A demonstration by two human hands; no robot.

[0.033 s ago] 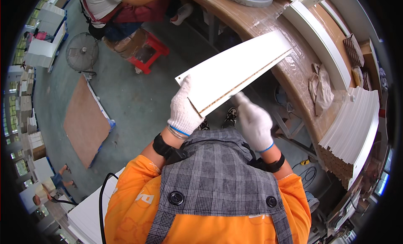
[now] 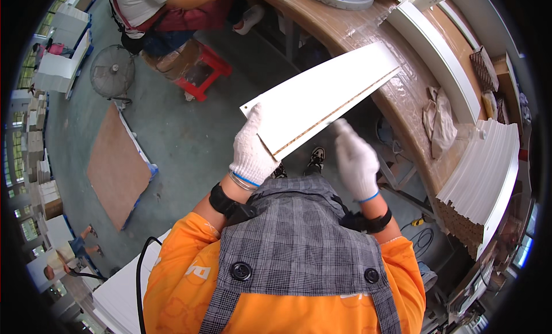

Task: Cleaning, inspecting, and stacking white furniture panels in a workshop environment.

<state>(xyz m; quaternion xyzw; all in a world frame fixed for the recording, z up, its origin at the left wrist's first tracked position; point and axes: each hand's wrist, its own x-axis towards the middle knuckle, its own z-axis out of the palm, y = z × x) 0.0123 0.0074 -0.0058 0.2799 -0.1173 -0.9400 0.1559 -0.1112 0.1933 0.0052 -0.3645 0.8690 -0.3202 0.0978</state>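
A grey-green concrete floor fills the middle of the view, scuffed and dull under even light. A brown board lies flat on it, with a round floor fan standing beyond and a red stool nearby (another person sits on it, seen only in part). A long wooden workbench curves along the upper right, its top glossy under clear wrap, carrying crumpled cloths and a long white strip. Further right a stack of white slats rests on the bench end. Stacked pale boxes line the left wall. A black cable loops over white sheets at the bottom left.
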